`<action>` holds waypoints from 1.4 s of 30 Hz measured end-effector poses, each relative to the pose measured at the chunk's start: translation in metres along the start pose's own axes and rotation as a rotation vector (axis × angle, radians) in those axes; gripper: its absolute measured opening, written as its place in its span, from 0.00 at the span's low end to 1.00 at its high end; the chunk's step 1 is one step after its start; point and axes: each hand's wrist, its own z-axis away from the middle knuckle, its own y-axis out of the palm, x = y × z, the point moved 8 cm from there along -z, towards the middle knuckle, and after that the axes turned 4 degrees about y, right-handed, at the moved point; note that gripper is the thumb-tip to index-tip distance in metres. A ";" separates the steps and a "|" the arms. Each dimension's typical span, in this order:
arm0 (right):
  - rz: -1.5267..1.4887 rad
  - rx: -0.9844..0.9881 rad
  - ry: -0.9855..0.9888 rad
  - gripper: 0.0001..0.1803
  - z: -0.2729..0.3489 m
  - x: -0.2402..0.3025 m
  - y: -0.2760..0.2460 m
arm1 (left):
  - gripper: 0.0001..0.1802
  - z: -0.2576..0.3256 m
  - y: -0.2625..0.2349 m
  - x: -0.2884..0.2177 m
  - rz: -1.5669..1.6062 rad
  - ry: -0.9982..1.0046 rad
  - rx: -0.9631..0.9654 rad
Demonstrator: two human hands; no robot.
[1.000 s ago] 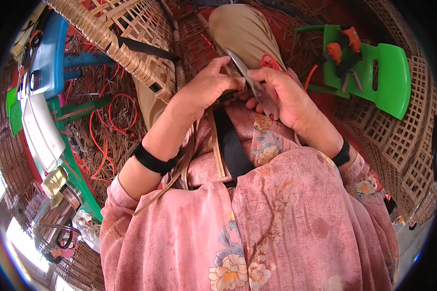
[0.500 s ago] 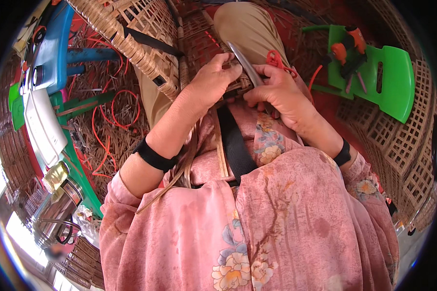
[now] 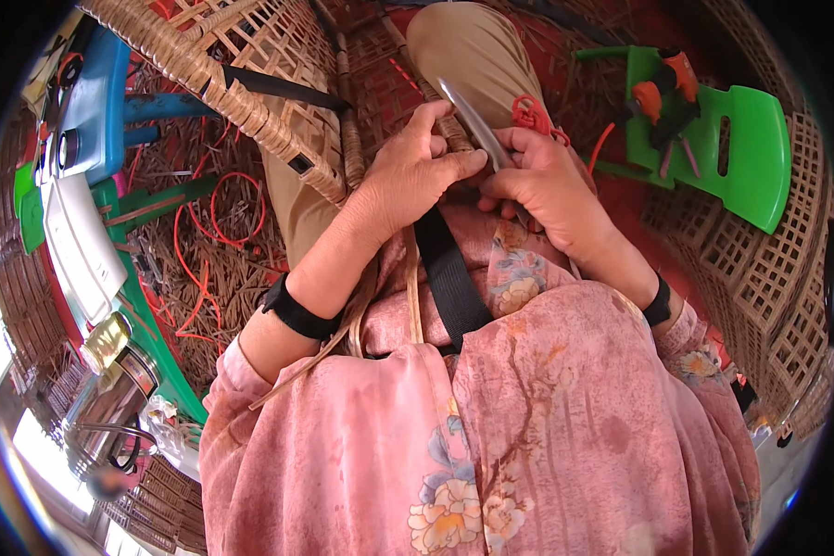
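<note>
1. My right grip (image 3: pixel 549 190) is wrapped firmly around the lower part of a metal blade (image 3: pixel 473 119), thumb pressed against it and fingers curled.
2. The blade slants forward and to the left out of that grip, its tip near my trousered knee (image 3: pixel 473 46).
3. My left grip (image 3: pixel 412 181) is partly spread, thumb and index finger apart beside a cane-wrapped bar (image 3: pixel 452 136); the other fingers are hidden, so I cannot tell whether they hold anything.
4. A woven cane frame (image 3: pixel 283 139) stands beyond my left forearm, a black band across it.
5. A pale strip (image 3: pixel 413 292) lies over my lap, beside a black strap (image 3: pixel 451 278).
6. Off to my right, an orange-and-black power tool (image 3: pixel 676 79) rests on a green chair (image 3: pixel 758 167).
</note>
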 end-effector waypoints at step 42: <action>-0.142 -0.216 -0.307 0.22 0.027 0.056 -0.065 | 0.28 0.007 0.000 0.017 0.041 0.138 -0.057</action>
